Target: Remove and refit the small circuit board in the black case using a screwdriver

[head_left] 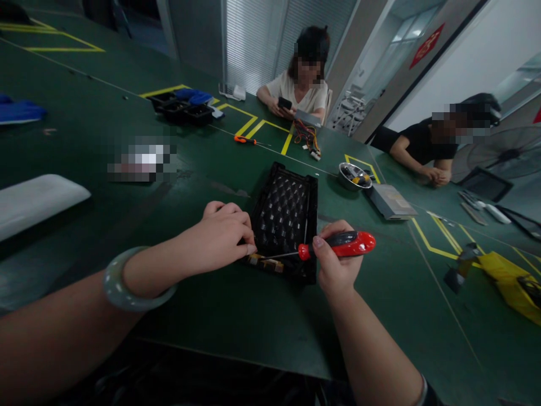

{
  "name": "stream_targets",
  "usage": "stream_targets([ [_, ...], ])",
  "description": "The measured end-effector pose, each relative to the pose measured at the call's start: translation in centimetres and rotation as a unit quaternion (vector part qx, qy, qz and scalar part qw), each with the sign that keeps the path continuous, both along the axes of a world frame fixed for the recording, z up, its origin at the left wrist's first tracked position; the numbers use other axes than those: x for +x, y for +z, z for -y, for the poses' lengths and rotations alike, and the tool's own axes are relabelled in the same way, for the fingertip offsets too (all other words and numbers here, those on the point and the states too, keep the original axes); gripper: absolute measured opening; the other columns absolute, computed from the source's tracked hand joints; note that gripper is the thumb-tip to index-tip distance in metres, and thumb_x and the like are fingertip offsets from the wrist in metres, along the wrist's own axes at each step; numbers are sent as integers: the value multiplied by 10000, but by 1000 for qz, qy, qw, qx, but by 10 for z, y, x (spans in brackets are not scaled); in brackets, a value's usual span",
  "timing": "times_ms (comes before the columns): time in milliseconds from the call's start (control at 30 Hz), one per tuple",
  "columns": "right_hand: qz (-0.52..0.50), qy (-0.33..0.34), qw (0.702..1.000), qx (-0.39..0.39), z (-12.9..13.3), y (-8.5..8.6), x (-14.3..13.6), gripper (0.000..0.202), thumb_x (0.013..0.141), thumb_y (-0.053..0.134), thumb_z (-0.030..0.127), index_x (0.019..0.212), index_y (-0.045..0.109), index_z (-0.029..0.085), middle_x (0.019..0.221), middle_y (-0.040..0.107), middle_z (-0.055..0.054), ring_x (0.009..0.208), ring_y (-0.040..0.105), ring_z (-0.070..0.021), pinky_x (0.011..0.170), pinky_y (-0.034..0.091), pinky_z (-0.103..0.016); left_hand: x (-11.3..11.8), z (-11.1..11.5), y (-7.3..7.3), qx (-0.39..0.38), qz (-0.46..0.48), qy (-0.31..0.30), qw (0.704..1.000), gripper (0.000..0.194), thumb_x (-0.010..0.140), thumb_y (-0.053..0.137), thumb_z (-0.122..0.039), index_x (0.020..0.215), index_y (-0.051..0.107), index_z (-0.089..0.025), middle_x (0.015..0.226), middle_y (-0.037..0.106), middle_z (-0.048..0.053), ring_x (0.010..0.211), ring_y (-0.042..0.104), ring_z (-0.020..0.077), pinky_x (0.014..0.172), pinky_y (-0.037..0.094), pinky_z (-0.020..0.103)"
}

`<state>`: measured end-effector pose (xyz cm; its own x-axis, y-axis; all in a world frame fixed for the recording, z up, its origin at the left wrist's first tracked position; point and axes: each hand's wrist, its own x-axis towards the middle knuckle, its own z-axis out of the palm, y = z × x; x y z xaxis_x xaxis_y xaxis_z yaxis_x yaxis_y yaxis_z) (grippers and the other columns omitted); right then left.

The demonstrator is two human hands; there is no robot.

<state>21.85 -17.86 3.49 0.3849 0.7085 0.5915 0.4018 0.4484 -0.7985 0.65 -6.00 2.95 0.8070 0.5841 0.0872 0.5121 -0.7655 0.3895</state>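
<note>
A black rectangular plastic casing [284, 211] lies on the green table in front of me, its inside patterned with a grid of small shiny spots. Along its near end runs a gold-brown strip [266, 263]. My left hand [230, 231] is closed at the casing's near left corner, with thumb and fingers pressed to the edge. In my right hand [338, 262] is a red and black screwdriver [355, 243]. Its thin shaft points left, and the tip rests at or just above the gold-brown strip near my left thumb.
Beyond the casing are an orange screwdriver [245, 140], a metal bowl of small parts [355, 176], a grey box [391, 202] and bundled wires [308, 135]. A black tray [181, 110] stands farther left. Two people sit across the table; a yellow object [509, 285] lies right.
</note>
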Motion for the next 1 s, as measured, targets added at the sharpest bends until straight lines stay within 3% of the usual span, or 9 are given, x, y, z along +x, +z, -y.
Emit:
stream_targets([
  [300, 30, -11, 999, -15, 0, 7, -3, 114, 768, 704, 242, 731, 597, 223, 643, 552, 42, 555, 481, -109, 526, 378, -271, 2, -4, -3, -12, 2, 19, 1000, 152, 812, 673, -315, 719, 794, -323, 967, 698, -1, 1050, 508, 254, 928, 190, 459],
  [467, 91, 15, 985, -143, -2, 41, -14, 128, 803, 703, 290, 770, 608, 212, 642, 590, 40, 564, 530, -116, 547, 413, -268, 2, -4, -1, -4, -10, 14, 1000, 152, 827, 668, -331, 757, 799, -301, 996, 693, 11, 1024, 513, 251, 901, 215, 439],
  [633, 229, 53, 933, -274, -12, 83, -34, 187, 842, 680, 377, 781, 630, 208, 682, 654, 19, 603, 579, -134, 582, 425, -282, 0, -1, 5, -9, -15, 15, 1000, 168, 845, 652, -342, 782, 800, -295, 1044, 691, 16, 1075, 512, 268, 919, 213, 445],
  [767, 297, 40, 917, -264, -20, 90, -46, 247, 830, 674, 382, 678, 574, 214, 598, 592, 43, 544, 524, -119, 542, 377, -279, 0, 1, 9, -9, -18, 15, 1000, 183, 842, 627, -296, 752, 784, -277, 1017, 687, 12, 1043, 527, 249, 897, 225, 433],
  [1000, 186, 41, 969, -156, -17, 73, -38, 99, 800, 685, 235, 745, 610, 201, 680, 614, 34, 597, 571, -118, 569, 428, -270, 0, -3, 7, -36, -14, 16, 999, 162, 825, 649, -305, 753, 791, -274, 1003, 689, 2, 1013, 535, 224, 914, 229, 413],
])
